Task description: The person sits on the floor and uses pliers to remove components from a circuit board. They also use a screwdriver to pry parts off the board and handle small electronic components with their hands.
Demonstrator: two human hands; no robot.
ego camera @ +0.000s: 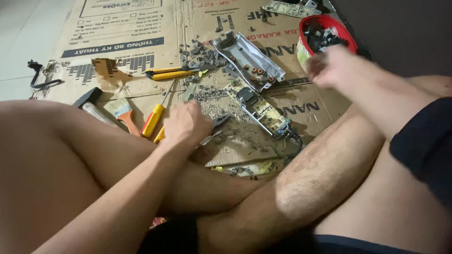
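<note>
Flattened cardboard (141, 28) on a tiled floor, strewn with grey debris and tools; seated cross-legged, bare knees low in frame. Left hand (184, 124) curled down on pliers (213, 129), fingers closed round the handles, dark jaws poking out to the right, tip pointing at the circuit board (258, 107). Board just right of the left fingers, near but apart, lying diagonally, black component at its upper end, wires trailing off the lower end. Right hand (329, 66) blurred, raised just beside a red bowl (325, 35) of dark small parts; cannot tell whether its fingers pinch anything. Silver metal housing (249, 59) beyond the board, touching or nearly so. Yellow screwdriver (154, 118) just left of the left hand, paintbrush (123, 114) and hammer (94, 106) further left, yellow utility knife (172, 73) above. Second board (289, 8) at top edge, black cable end (40, 75) far left.

Judgement: parts being stripped off the board and dropped in the bowl. Best done with pliers gripped near the handle ends, jaws squared on one component, board steadied by the other hand, short twist rather than yank, loose wires kept out of the jaws.
</note>
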